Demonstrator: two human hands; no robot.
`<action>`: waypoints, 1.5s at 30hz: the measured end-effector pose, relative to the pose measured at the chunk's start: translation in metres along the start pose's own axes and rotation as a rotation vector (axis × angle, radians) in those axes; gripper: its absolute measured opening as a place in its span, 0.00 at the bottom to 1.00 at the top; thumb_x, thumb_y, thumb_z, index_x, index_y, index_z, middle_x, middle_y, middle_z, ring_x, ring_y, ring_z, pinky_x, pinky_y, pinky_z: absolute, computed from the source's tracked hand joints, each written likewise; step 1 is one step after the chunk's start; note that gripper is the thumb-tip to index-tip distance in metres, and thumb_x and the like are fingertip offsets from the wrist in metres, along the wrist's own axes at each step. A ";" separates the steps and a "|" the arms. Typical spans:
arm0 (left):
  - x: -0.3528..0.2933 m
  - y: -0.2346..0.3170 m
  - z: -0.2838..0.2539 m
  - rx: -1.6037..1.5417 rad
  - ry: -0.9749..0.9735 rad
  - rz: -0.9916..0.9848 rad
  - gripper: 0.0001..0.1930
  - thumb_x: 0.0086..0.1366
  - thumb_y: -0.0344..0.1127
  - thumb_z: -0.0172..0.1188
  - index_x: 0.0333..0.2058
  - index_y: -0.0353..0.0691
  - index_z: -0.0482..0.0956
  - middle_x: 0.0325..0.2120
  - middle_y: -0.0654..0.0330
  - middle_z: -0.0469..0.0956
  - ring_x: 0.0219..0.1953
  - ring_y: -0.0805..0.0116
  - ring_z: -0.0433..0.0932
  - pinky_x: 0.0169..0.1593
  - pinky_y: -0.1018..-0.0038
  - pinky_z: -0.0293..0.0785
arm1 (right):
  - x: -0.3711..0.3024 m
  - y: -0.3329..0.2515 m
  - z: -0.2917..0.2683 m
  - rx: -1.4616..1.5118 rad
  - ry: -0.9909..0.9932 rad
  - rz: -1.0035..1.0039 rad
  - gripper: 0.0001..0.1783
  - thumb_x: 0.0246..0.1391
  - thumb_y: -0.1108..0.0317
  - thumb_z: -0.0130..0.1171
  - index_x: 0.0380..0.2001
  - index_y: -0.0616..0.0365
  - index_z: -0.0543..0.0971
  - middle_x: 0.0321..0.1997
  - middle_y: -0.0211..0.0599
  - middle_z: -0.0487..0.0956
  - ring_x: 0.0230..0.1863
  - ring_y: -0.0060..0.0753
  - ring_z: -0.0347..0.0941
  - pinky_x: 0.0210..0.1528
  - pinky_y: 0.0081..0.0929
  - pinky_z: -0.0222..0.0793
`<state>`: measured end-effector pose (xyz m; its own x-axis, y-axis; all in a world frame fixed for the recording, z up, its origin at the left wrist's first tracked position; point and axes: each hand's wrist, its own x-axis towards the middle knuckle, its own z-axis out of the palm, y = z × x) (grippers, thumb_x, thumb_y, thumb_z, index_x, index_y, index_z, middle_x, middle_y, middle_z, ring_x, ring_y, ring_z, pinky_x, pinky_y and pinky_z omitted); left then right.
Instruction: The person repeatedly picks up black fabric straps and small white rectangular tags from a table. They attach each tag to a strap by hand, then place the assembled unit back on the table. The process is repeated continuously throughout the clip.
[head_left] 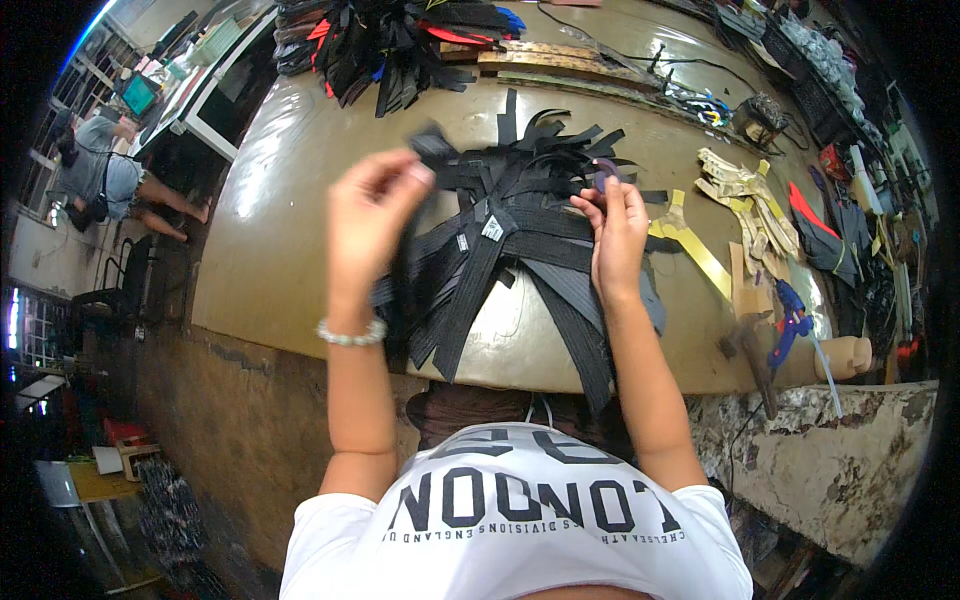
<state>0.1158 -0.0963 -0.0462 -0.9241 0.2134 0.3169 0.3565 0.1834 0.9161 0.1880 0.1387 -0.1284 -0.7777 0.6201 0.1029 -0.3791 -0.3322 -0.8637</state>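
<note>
Straps [545,246], black and dark grey, lie crossed and fanned out in a pile on the worktable [275,240], with two small white labels near their crossing and several ends spreading toward the near edge. Above the left part of this pile, the left hand [368,212] pinches a black piece [432,146] between thumb and fingers; both are blurred. Over the pile's right side, the right hand [620,240] has its fingertips closed on a small purple thing [604,174], whose kind I cannot make out.

Just right of the pile lies a yellow forked strip [695,245], and farther right a bunch of cream strips [752,205]. Nearer the table edge, right of the pile, are a blue gun-shaped tool [790,325] with a pale stick and a tan rounded form [847,357]. Beyond the pile sit wooden planks [560,66] and, to their left, a heap [400,50] of mostly black strips with some red and blue. Well left of the pile, past the table, another person [112,175] is near a white-edged desk [215,85].
</note>
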 end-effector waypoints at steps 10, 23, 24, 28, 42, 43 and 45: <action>0.005 -0.059 -0.086 1.195 0.052 0.011 0.09 0.56 0.27 0.60 0.37 0.35 0.81 0.36 0.49 0.78 0.40 0.49 0.75 0.47 0.59 0.71 | -0.015 0.009 0.012 -0.190 -0.188 -0.089 0.11 0.64 0.65 0.53 0.33 0.64 0.73 0.32 0.32 0.74 0.31 0.21 0.74 0.34 0.20 0.77; -0.040 -0.019 0.076 0.524 -0.104 0.186 0.16 0.60 0.32 0.62 0.47 0.36 0.79 0.31 0.53 0.74 0.25 0.64 0.73 0.33 0.70 0.73 | -0.023 0.012 0.012 -0.291 -0.144 0.061 0.14 0.66 0.60 0.51 0.35 0.63 0.73 0.30 0.34 0.77 0.30 0.21 0.76 0.37 0.20 0.77; -0.036 -0.021 0.076 0.538 -0.104 0.231 0.14 0.59 0.31 0.62 0.45 0.36 0.80 0.31 0.53 0.75 0.26 0.64 0.75 0.33 0.69 0.73 | -0.023 0.013 0.013 -0.313 -0.133 0.062 0.14 0.66 0.61 0.51 0.34 0.63 0.73 0.30 0.34 0.77 0.30 0.20 0.76 0.36 0.20 0.77; -0.011 -0.016 0.074 0.654 -0.336 0.201 0.09 0.58 0.31 0.63 0.35 0.33 0.82 0.28 0.50 0.75 0.31 0.62 0.78 0.36 0.68 0.74 | -0.025 0.013 0.016 -0.384 -0.134 -0.009 0.15 0.65 0.62 0.52 0.31 0.66 0.72 0.32 0.34 0.73 0.30 0.22 0.75 0.33 0.22 0.79; -0.050 -0.038 0.082 0.072 -0.014 -0.052 0.08 0.71 0.32 0.50 0.38 0.30 0.69 0.29 0.55 0.74 0.28 0.74 0.79 0.32 0.77 0.76 | -0.030 0.012 0.022 -0.556 -0.210 -0.127 0.11 0.54 0.71 0.60 0.23 0.68 0.76 0.37 0.39 0.74 0.28 0.24 0.75 0.29 0.21 0.75; -0.051 -0.037 0.082 0.060 -0.004 -0.092 0.08 0.71 0.32 0.50 0.39 0.30 0.69 0.29 0.55 0.74 0.28 0.73 0.79 0.32 0.77 0.76 | -0.030 0.012 0.023 -0.585 -0.203 -0.104 0.10 0.53 0.71 0.60 0.23 0.68 0.77 0.37 0.39 0.74 0.28 0.25 0.75 0.29 0.21 0.75; -0.050 -0.036 0.082 0.020 0.007 -0.100 0.09 0.71 0.32 0.50 0.39 0.30 0.69 0.29 0.54 0.75 0.28 0.72 0.79 0.33 0.76 0.76 | -0.030 0.012 0.025 -0.619 -0.209 -0.118 0.10 0.52 0.71 0.61 0.24 0.68 0.77 0.37 0.40 0.74 0.28 0.26 0.75 0.30 0.21 0.75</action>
<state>0.1607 -0.0344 -0.1150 -0.9562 0.1865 0.2258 0.2650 0.2226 0.9382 0.1937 0.0983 -0.1293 -0.8534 0.4554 0.2536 -0.1580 0.2376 -0.9584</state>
